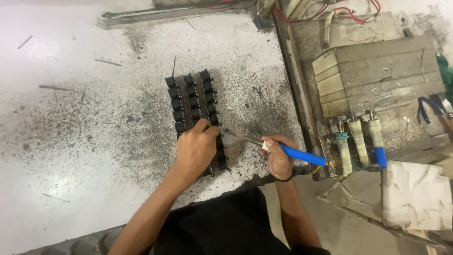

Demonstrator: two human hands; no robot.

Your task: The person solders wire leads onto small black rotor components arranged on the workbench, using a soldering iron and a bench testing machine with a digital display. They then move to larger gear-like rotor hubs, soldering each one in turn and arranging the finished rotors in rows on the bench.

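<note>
A block of several small black components (191, 101) in three rows lies on the stained white worktop (85, 141). My left hand (196, 150) rests flat on the near end of the block, covering its lower rows. My right hand (277, 156) grips a soldering iron with a blue handle (302, 156); its metal tip (236, 135) points left and reaches the right edge of the block, just beside my left hand's fingers.
A worn wooden stand (377, 75) sits at the right, with three more handled irons (361, 141) hanging below it. Red wires (339, 12) run along the top. A metal rail (297, 89) borders the worktop's right side. Thin metal scraps (107, 62) lie scattered at left.
</note>
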